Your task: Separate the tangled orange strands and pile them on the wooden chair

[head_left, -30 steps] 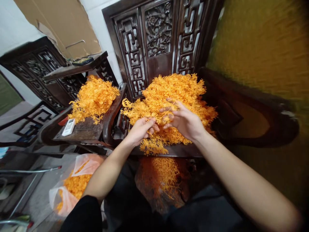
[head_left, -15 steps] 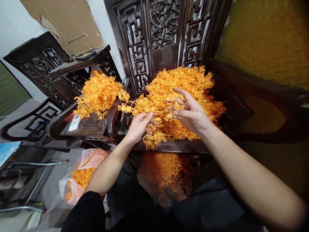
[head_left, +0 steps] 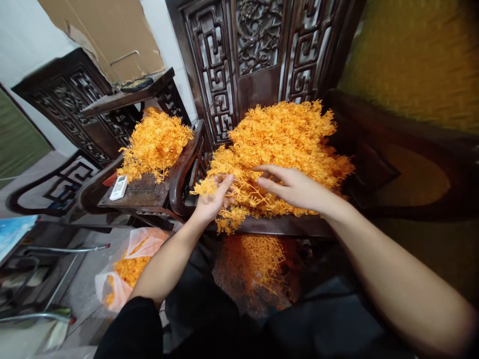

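My left hand (head_left: 214,199) is closed, thumb against fingers, on an orange plastic flower sprig (head_left: 205,188) whose small spiky heads stick out past the fingers. My right hand (head_left: 288,185) reaches over the near side of a large heap of orange sprigs (head_left: 288,132). Its fingers are stretched out and apart; the fingertips are close to thin stems, and whether they touch them I cannot tell. The heap lies on a dark carved wooden chair (head_left: 277,227), with some sprigs hanging over its front edge just below my left hand.
A smaller orange heap (head_left: 159,142) sits on a dark wooden side table (head_left: 149,197) at left, beside a white remote control (head_left: 119,187). On the floor stands a plastic bag (head_left: 121,294) with orange pieces. More orange pieces (head_left: 262,259) lie below the chair's edge.
My right hand has come down and its fingers no longer hold the sprig heads they were among. The sprig in my left hand has shifted lower, closer to the hand. The view moved slightly.
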A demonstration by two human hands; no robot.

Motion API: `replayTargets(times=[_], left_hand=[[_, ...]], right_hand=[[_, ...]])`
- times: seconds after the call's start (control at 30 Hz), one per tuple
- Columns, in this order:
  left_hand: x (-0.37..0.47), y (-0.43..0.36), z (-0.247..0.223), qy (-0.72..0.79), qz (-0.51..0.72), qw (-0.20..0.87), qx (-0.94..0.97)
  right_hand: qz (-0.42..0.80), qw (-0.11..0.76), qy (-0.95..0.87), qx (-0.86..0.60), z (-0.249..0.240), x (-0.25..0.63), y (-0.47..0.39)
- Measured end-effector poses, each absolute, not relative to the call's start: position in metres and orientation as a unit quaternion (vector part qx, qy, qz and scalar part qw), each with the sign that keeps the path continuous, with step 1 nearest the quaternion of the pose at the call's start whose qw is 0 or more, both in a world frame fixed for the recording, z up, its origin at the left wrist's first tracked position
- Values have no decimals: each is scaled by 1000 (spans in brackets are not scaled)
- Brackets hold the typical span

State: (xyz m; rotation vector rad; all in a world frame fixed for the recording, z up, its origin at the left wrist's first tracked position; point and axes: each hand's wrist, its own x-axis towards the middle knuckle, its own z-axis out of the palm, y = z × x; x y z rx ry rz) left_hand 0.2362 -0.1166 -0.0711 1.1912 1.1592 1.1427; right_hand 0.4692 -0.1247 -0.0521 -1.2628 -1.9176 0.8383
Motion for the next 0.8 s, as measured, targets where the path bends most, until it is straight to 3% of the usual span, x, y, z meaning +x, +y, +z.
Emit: replayTargets(times=[0.27,0.43,0.53,0.67,0.8], left_hand=[[233,-115,-75,494,530,502,473],[228,-117,-71,484,613,460,421],[230,-121,-67,481,627,455,409],[241,-124,-69,483,595,460,448],[248,-119,-76,497,587,453,450]], right_hand=[[262,424,-704,-506,-53,450,-146],[227,602,-542,-541,-45,501,-127],[347,686,-413,-488,-47,525,-114],[535,587,-447,-412,-57,502,-117],[510,523,-535,-425,-58,468,-133]])
